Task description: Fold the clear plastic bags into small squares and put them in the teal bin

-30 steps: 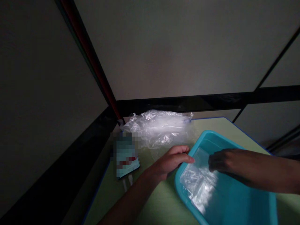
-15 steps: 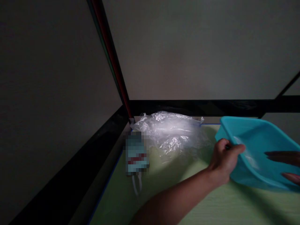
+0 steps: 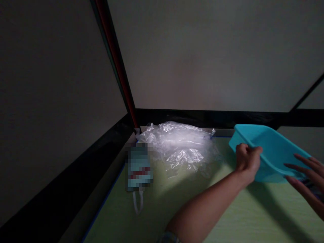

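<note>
A turquoise plastic basin (image 3: 269, 143) is tilted above the pale green surface on the right. My left hand (image 3: 248, 162) grips its near left rim, thumb over the edge and fingers curled on the outer side. At the right edge of the view, my right hand (image 3: 307, 173) has its fingers stretched out and spread, near the basin's right end. Whether those fingertips touch the basin I cannot tell. Part of the right hand lies beyond the frame.
Crumpled clear plastic bags (image 3: 179, 141) lie against the back wall. Left of them is a blurred, bluish-grey item (image 3: 139, 168) with a white loop. The green surface (image 3: 243, 216) has a blue edge on the left. Pale walls with black trim meet in the corner.
The basin has tipped further, so less of its inside shows. My right hand's fingers have come from inside the basin to its near right side, and more of the hand is visible.
</note>
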Demonstrator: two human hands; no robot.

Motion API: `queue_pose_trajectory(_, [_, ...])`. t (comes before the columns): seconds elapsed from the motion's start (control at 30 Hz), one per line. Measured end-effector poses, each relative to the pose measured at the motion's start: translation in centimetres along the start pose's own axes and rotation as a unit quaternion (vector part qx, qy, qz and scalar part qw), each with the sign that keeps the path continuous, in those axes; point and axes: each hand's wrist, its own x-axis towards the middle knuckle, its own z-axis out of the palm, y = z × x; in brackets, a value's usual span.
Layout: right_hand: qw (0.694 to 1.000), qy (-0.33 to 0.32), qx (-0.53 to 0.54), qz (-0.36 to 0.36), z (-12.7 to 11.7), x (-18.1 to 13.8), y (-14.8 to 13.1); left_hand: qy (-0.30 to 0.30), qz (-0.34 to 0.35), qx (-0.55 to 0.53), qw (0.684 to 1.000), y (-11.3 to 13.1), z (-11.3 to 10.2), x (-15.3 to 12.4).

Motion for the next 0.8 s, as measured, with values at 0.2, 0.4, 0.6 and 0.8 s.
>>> queue_pose_trajectory(0.2, [0.999, -0.011, 0.005, -0.032, 0.9, 0.1, 0.0, 0.011, -0.001, 0.012, 1.000, -0.6, 0.3, 1.2])
queue_pose_trajectory(0.4, [0.999, -0.022, 0.037, -0.017, 1.7, 0.3, -0.3, 0.025, -0.010, 0.020, 0.999, -1.5, -0.2, 1.7])
queue_pose_trajectory(0.6, [0.999, -0.021, 0.027, -0.025, 2.2, 0.5, -0.2, 0.029, -0.016, 0.027, 0.999, -2.1, -0.4, 2.1])
queue_pose_trajectory(0.8, [0.998, -0.035, 0.041, -0.028, 2.3, 0.7, 0.0, 0.019, -0.018, 0.040, 0.999, -2.2, -0.8, 2.3])
